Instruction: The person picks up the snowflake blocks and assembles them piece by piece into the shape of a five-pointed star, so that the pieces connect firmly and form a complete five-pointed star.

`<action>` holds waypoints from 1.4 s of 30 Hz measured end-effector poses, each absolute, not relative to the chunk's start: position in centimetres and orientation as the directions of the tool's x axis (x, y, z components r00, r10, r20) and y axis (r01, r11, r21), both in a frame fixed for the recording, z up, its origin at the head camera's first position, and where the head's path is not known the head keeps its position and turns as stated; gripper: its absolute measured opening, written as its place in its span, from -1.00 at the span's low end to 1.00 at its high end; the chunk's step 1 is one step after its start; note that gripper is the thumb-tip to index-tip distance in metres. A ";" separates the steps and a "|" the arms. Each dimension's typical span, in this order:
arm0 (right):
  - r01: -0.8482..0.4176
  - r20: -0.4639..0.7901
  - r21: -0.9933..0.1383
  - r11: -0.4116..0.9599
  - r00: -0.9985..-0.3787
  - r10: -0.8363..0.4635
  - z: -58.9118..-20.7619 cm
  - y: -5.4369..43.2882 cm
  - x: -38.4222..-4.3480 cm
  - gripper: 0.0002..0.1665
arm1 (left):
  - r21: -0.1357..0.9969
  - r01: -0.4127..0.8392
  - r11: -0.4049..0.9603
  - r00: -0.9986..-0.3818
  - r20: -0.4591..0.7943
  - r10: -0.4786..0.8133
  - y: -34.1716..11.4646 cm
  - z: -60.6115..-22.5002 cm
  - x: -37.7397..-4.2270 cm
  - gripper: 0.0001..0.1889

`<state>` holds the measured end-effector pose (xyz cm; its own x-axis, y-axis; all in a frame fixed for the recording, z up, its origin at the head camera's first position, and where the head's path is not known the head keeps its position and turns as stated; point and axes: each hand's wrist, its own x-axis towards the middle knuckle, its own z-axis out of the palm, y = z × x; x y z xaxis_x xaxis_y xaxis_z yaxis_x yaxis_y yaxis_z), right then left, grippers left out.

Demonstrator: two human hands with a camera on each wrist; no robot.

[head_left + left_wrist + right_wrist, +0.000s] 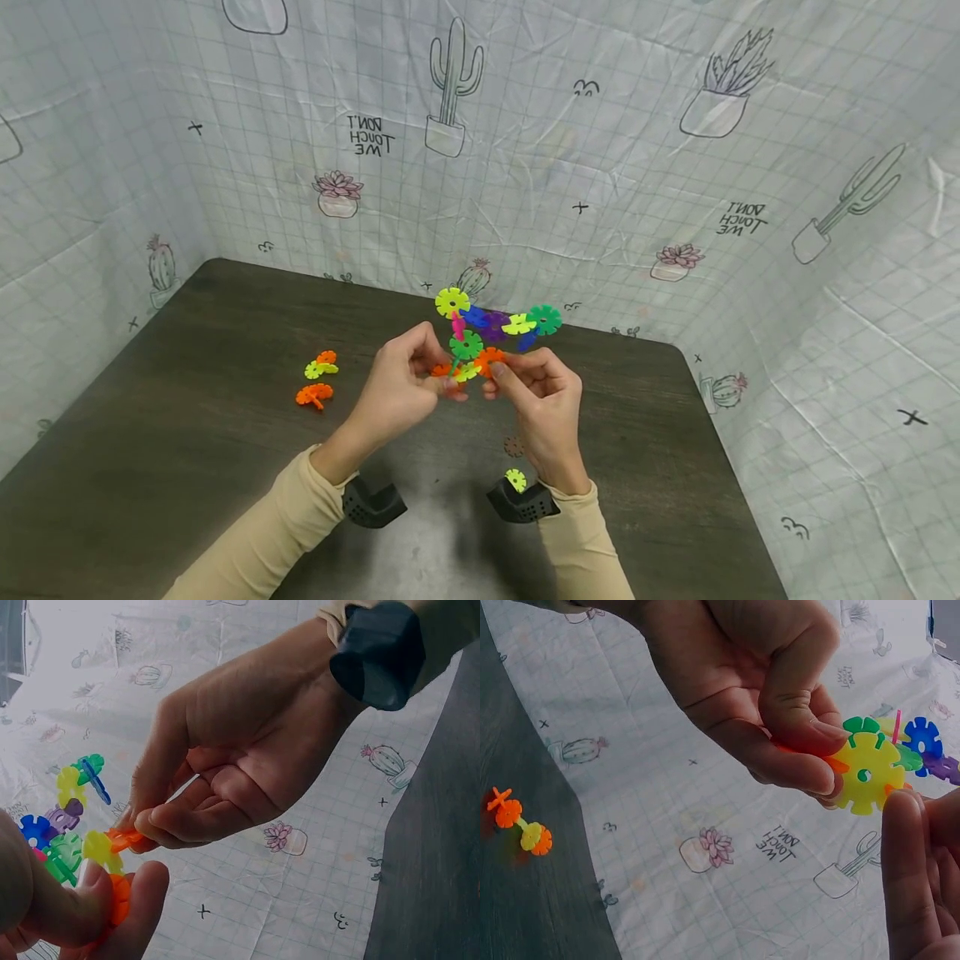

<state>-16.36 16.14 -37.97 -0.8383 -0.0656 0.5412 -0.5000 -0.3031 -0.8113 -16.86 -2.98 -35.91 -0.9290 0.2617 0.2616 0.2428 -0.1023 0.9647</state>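
Above the table, both hands hold a joined chain of notched plastic discs in several colours. My left hand pinches an orange disc between thumb and fingers at the chain's near left end. Thumb and fingers of my right hand pinch another orange disc. Between them sits a yellow disc, with both orange discs at its edges. Beyond the hands the chain goes up through a green disc, a pink one and a yellow one, then right through blue and purple to a green disc.
Left on the dark table lie a yellow-and-orange cluster and an orange cluster. Near my right wrist lie a brown disc and a yellow disc. A printed cloth surrounds the table's back and sides.
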 end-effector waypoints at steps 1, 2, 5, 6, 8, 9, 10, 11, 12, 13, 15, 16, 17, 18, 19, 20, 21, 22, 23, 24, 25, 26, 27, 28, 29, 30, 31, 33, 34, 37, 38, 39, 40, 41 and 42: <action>-0.505 0.544 -0.813 -0.289 -0.837 -0.067 -37.9 16.1 -16.4 -0.85 | 0.965 0.246 -0.091 -0.931 0.261 0.256 -3.0 -35.8 -16.8 -0.74; -0.509 0.545 -0.816 -0.274 -0.836 -0.067 -37.9 16.1 -16.4 -0.87 | 0.966 0.247 -0.080 -0.933 0.260 0.250 -3.0 -35.7 -16.8 -0.73; -0.517 0.542 -0.825 -0.227 -0.838 -0.064 -38.0 16.0 -16.3 -0.91 | 0.965 0.258 -0.049 -0.935 0.262 0.238 -3.1 -35.5 -16.7 -0.74; -0.513 0.538 -0.828 -0.225 -0.841 -0.063 -38.0 15.9 -16.3 -0.92 | 0.964 0.263 -0.043 -0.935 0.266 0.234 -3.2 -35.5 -16.7 -0.74; -0.507 0.530 -0.832 -0.224 -0.846 -0.053 -38.2 15.7 -16.2 -0.92 | 0.962 0.271 -0.035 -0.933 0.271 0.235 -3.4 -35.5 -16.8 -0.76; -0.506 0.527 -0.833 -0.224 -0.848 -0.045 -38.2 15.6 -16.2 -0.92 | 0.962 0.270 -0.038 -0.932 0.271 0.242 -3.5 -35.5 -16.9 -0.77; -0.504 0.524 -0.835 -0.221 -0.851 -0.037 -38.3 15.6 -16.2 -0.92 | 0.962 0.268 -0.047 -0.930 0.271 0.250 -3.6 -35.6 -17.1 -0.78; -0.507 0.524 -0.835 -0.214 -0.851 -0.028 -38.3 15.5 -16.1 -0.90 | 0.963 0.262 -0.062 -0.928 0.269 0.258 -3.8 -35.6 -17.2 -0.79; -0.513 0.527 -0.833 -0.206 -0.850 -0.016 -38.3 15.4 -16.1 -0.88 | 0.963 0.256 -0.077 -0.925 0.268 0.271 -3.9 -35.7 -17.3 -0.79; -0.518 0.529 -0.833 -0.197 -0.849 -0.004 -38.3 15.3 -16.0 -0.86 | 0.963 0.251 -0.093 -0.920 0.267 0.288 -4.0 -35.7 -17.4 -0.79; -0.523 0.529 -0.832 -0.183 -0.848 0.018 -38.3 15.1 -16.0 -0.82 | 0.960 0.248 -0.131 -0.907 0.278 0.318 -4.3 -35.8 -17.6 -0.76; -0.524 0.528 -0.833 -0.179 -0.849 0.024 -38.3 15.0 -16.1 -0.82 | 0.955 0.255 -0.150 -0.898 0.292 0.330 -4.4 -35.8 -17.7 -0.75; -0.523 0.527 -0.833 -0.180 -0.849 0.026 -38.2 14.8 -16.1 -0.81 | 0.950 0.262 -0.169 -0.889 0.306 0.341 -4.5 -35.8 -17.7 -0.74; -0.521 0.526 -0.834 -0.181 -0.850 0.026 -38.2 14.7 -16.2 -0.80 | 0.944 0.273 -0.186 -0.880 0.323 0.349 -4.5 -35.8 -17.8 -0.73; -0.520 0.525 -0.834 -0.182 -0.851 0.023 -38.1 14.6 -16.2 -0.79 | 0.938 0.283 -0.202 -0.871 0.340 0.354 -4.6 -35.8 -17.8 -0.72; -0.520 0.525 -0.835 -0.181 -0.851 0.019 -38.1 14.5 -16.3 -0.78 | 0.931 0.292 -0.218 -0.865 0.354 0.355 -4.6 -35.8 -17.8 -0.71; -0.519 0.525 -0.836 -0.178 -0.851 0.014 -38.0 14.4 -16.3 -0.76 | 0.926 0.294 -0.237 -0.862 0.364 0.353 -4.6 -35.7 -17.8 -0.70; -0.519 0.526 -0.837 -0.174 -0.851 0.009 -38.0 14.3 -16.4 -0.75 | 0.920 0.299 -0.253 -0.860 0.375 0.347 -4.7 -35.7 -17.8 -0.69; -0.517 0.524 -0.839 -0.170 -0.852 0.006 -37.9 14.2 -16.4 -0.74 | 0.916 0.302 -0.266 -0.860 0.382 0.339 -4.7 -35.8 -17.8 -0.68; -0.516 0.522 -0.841 -0.162 -0.853 0.006 -37.9 14.1 -16.4 -0.73 | 0.912 0.305 -0.275 -0.862 0.387 0.327 -4.7 -35.7 -17.8 -0.67; -0.515 0.521 -0.843 -0.155 -0.854 0.005 -37.8 14.0 -16.4 -0.73 | 0.910 0.310 -0.276 -0.867 0.390 0.311 -4.7 -35.7 -17.7 -0.66; -0.514 0.518 -0.846 -0.146 -0.855 0.006 -37.8 14.0 -16.4 -0.72 | 0.908 0.320 -0.271 -0.871 0.395 0.293 -4.7 -35.7 -17.7 -0.63; -0.513 0.517 -0.847 -0.137 -0.856 0.006 -37.8 13.9 -16.4 -0.72 | 0.906 0.331 -0.262 -0.874 0.399 0.276 -4.6 -35.7 -17.7 -0.61; -0.514 0.517 -0.848 -0.127 -0.856 0.005 -37.8 13.8 -16.4 -0.72 | 0.907 0.347 -0.240 -0.878 0.404 0.257 -4.6 -35.7 -17.7 -0.59; -0.518 0.521 -0.848 -0.111 -0.854 0.006 -37.7 13.7 -16.5 -0.73 | 0.908 0.363 -0.211 -0.882 0.407 0.237 -4.5 -35.7 -17.7 -0.56; -0.525 0.527 -0.846 -0.089 -0.850 0.006 -37.7 13.5 -16.5 -0.74 | 0.910 0.372 -0.181 -0.887 0.406 0.219 -4.5 -35.6 -17.7 -0.53; -0.532 0.533 -0.844 -0.071 -0.846 0.006 -37.7 13.4 -16.5 -0.76 | 0.913 0.380 -0.151 -0.891 0.405 0.204 -4.5 -35.6 -17.7 -0.50; -0.555 0.555 -0.831 -0.032 -0.832 0.000 -37.6 13.1 -16.5 -0.80 | 0.918 0.384 -0.096 -0.901 0.396 0.178 -4.5 -35.5 -17.8 -0.54; -0.567 0.567 -0.823 -0.007 -0.823 -0.008 -37.6 13.0 -16.6 -0.82 | 0.923 0.378 -0.070 -0.908 0.385 0.163 -4.6 -35.5 -17.9 -0.57; -0.586 0.584 -0.808 0.053 -0.810 -0.057 -37.4 12.6 -16.7 -0.82 | 0.936 0.350 -0.042 -0.928 0.353 0.121 -5.2 -35.3 -18.0 -0.69; -0.583 0.578 -0.810 0.070 -0.813 -0.072 -37.3 12.5 -16.9 -0.80 | 0.939 0.340 -0.044 -0.934 0.343 0.105 -5.6 -35.1 -18.0 -0.72; -0.573 0.567 -0.815 0.087 -0.819 -0.087 -37.3 12.4 -17.0 -0.77 | 0.943 0.331 -0.046 -0.938 0.334 0.089 -5.9 -35.0 -18.1 -0.72; -0.557 0.548 -0.825 0.100 -0.830 -0.102 -37.3 12.3 -17.3 -0.75 | 0.945 0.322 -0.053 -0.942 0.326 0.077 -6.4 -34.8 -18.1 -0.73; -0.538 0.526 -0.836 0.112 -0.842 -0.116 -37.3 12.1 -17.7 -0.73 | 0.945 0.320 -0.064 -0.944 0.324 0.065 -6.8 -34.5 -18.2 -0.73; -0.514 0.499 -0.848 0.130 -0.857 -0.131 -37.4 11.9 -18.2 -0.72 | 0.945 0.319 -0.076 -0.944 0.324 0.057 -7.2 -34.2 -18.2 -0.73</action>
<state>-18.16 11.92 -37.36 -0.8565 -0.1309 0.4993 -0.5141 0.1298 -0.8479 -18.24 -7.23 -34.25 -0.9444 0.0566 0.3239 0.3194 -0.0758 0.9446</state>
